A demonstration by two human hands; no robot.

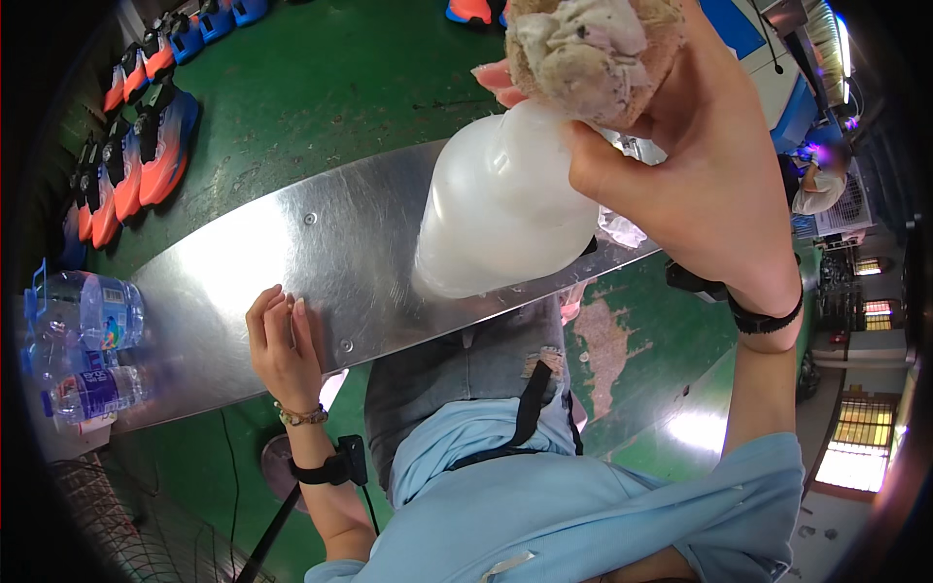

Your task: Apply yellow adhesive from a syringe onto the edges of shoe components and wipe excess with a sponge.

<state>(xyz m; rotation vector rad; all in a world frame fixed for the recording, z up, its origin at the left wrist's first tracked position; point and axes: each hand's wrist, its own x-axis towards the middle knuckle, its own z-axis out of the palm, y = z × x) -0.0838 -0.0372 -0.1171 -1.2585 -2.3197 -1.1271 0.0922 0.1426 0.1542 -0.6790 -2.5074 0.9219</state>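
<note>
A large white plastic bottle (505,209) stands on the metal bench, right of its middle. My right hand (705,165) is closed around the bottle's top end, thumb against its shoulder and fingertips showing on the far side. Over that end sits a wad of stained whitish cloth (583,53) with a rough brown rim. The wad hides the bottle's neck, so how the two join cannot be seen. My left hand (287,345) rests by the bench's near edge, left of the bottle, its fingers slightly bent and nothing in them.
The narrow shiny metal bench (340,253) runs across in front of me. Clear drink bottles (92,330) stand at its left end. Crumpled clear plastic (622,228) lies behind the right hand. Orange and blue shoes (160,155) stand in rows at far left. Another person (821,185) is at far right.
</note>
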